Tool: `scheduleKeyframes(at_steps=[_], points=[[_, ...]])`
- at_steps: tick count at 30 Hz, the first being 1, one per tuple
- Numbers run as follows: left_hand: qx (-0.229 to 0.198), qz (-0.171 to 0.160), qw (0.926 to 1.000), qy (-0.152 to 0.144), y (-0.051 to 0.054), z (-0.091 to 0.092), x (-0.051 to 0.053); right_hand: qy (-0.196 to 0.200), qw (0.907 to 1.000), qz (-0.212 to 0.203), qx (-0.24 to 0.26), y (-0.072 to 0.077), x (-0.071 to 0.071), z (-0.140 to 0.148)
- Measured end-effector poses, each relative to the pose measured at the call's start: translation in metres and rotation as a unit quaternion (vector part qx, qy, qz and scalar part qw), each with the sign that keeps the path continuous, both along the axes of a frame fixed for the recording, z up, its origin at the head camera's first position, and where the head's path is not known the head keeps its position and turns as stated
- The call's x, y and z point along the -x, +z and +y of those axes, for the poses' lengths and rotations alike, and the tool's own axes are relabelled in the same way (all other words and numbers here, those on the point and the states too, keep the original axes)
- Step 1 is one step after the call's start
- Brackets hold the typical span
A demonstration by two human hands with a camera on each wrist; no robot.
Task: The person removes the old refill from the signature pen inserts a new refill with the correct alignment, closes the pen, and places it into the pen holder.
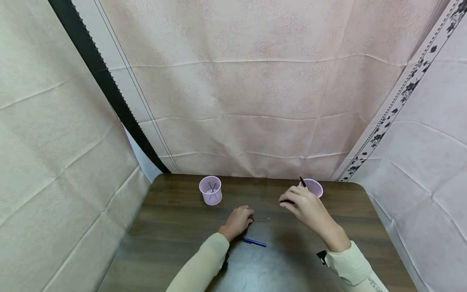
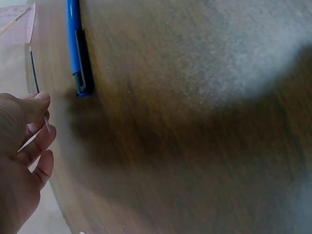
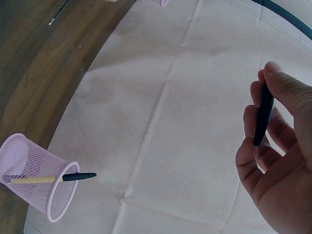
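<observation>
My left hand (image 1: 238, 221) pinches a thin dark stick with a pale tip (image 2: 34, 70), which looks like a pen refill, low over the table. Near that hand lies a blue pen (image 1: 254, 242) with a dark clip. Between thumb and fingers, my right hand (image 1: 308, 209) holds a short black tapered piece (image 3: 264, 114), perhaps a pen cap or part of a pen. Just beyond the right hand stands a pink mesh cup (image 3: 36, 165), partly hidden in the head view. A yellow pen with a black end (image 3: 78, 176) leans in it.
A second pink mesh cup (image 1: 211, 194) with thin dark sticks stands at the table's back left. The brown wooden table (image 1: 164, 227) ends at its back edge against hanging pale cloth (image 1: 251, 134), with more cloth on both sides.
</observation>
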State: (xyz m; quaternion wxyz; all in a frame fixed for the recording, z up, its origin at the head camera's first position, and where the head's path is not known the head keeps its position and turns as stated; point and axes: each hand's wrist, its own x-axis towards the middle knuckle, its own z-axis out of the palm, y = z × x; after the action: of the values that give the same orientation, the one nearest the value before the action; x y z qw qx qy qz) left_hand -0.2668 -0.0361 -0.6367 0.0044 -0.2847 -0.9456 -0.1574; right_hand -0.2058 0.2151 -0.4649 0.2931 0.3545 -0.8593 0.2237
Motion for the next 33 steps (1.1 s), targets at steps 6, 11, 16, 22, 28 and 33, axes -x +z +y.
scheduleKeyframes(at_steps=[6,11,16,22,28,33], points=[[-0.004,-0.013,0.9999,0.0,-0.0036,-0.0003,0.0008,-0.004,1.0,-0.005,0.0,0.0007,-0.0005,-0.0007],[-0.002,-0.007,1.0,0.001,-0.0048,0.0001,0.0004,0.0,1.0,-0.004,0.001,0.0004,-0.0004,-0.001],[0.001,-0.008,1.0,0.005,-0.0053,0.0009,0.0001,-0.002,1.0,-0.002,-0.001,0.0005,-0.0003,-0.0006],[0.002,-0.012,0.9999,0.011,-0.0067,0.0012,0.001,-0.001,1.0,-0.001,0.001,0.0005,0.0,-0.0005],[-0.004,-0.012,0.9998,0.012,-0.0085,0.0015,0.0016,0.0,1.0,0.0,0.0,0.0003,-0.0002,0.0002],[-0.003,-0.021,0.9996,0.017,-0.0075,0.0022,0.0018,0.004,1.0,-0.001,0.003,0.0004,-0.0004,0.001]])
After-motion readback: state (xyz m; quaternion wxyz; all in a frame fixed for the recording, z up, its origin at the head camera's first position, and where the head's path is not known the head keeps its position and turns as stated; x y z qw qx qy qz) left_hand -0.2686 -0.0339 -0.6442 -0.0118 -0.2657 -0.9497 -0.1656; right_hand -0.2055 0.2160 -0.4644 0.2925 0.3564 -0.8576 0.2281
